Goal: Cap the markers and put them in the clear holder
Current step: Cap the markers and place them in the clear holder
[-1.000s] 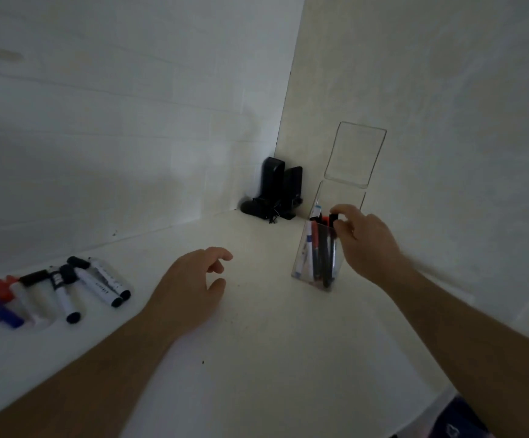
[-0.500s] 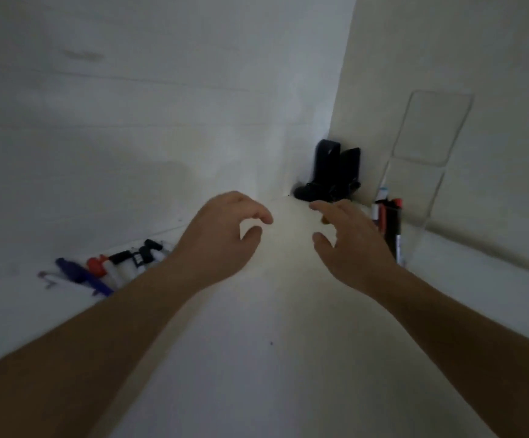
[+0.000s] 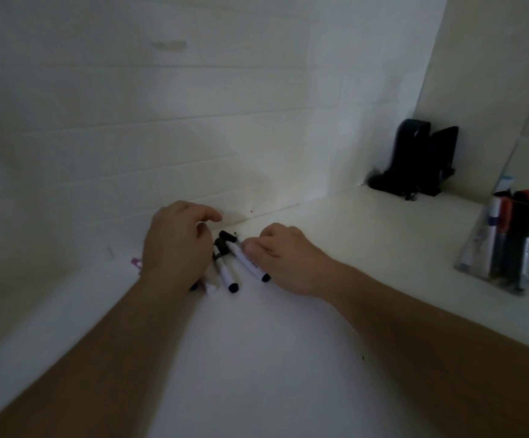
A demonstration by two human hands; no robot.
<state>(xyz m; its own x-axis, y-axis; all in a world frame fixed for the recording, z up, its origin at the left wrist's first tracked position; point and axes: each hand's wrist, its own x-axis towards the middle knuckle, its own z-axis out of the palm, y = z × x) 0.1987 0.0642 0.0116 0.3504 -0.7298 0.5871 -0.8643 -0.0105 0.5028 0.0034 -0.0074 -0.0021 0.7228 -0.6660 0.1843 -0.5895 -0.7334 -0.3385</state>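
Markers [image 3: 225,267] loose on table, long axes toward wall | right hand [image 3: 283,257] fingertips touching rightmost marker [image 3: 250,262], grasp not closed | left hand [image 3: 178,245] curled over pile, hold unclear | clear holder [image 3: 497,245] far right

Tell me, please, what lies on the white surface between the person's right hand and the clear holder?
Nothing: in the head view the white surface is bare between the right hand, at the loose markers, and the clear holder.

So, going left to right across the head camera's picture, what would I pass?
Left hand → loose markers on the white table → right hand → black stand in the corner → clear holder with markers inside.
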